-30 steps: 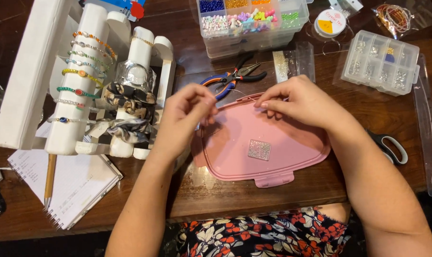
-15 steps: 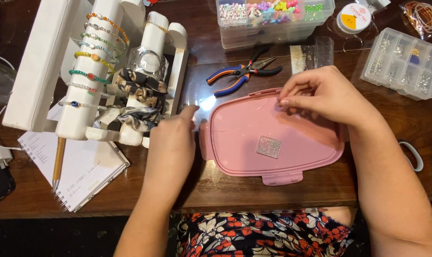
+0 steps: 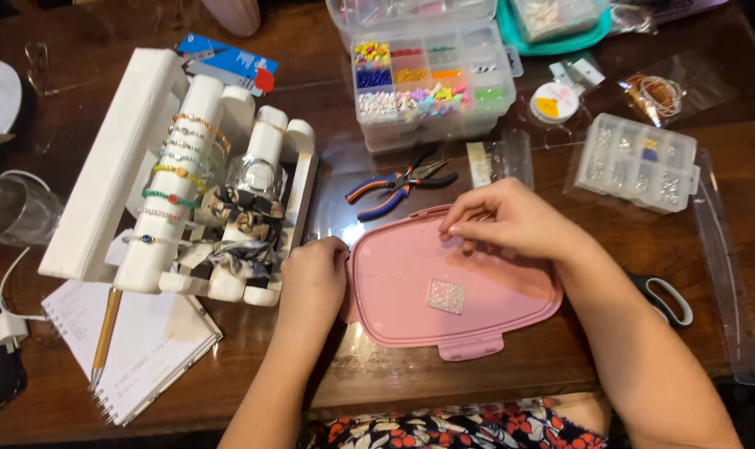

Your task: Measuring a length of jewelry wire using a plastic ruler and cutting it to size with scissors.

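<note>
A pink plastic tray [image 3: 410, 287] with a small sparkly square patch [image 3: 446, 296] lies on the brown table in front of me. My left hand [image 3: 311, 278] rests curled against the tray's left edge. Over the tray's upper part my right hand [image 3: 506, 220] hovers with fingertips pinched together on the pink surface; what they pinch is too small to make out. Pliers with orange and blue handles [image 3: 398, 187] lie just beyond the tray.
A white bracelet display stand [image 3: 186, 183] stands at the left, with a spiral notepad [image 3: 136, 349] and pencil in front. A clear bead organiser [image 3: 427, 83] sits at the back. A small clear parts box [image 3: 639, 162] and black scissors [image 3: 664, 299] are at the right.
The view has shifted, so everything sits lower and further right. My left hand has drawn back to the tray's left edge. My right hand stays pinched at the tray's top.
</note>
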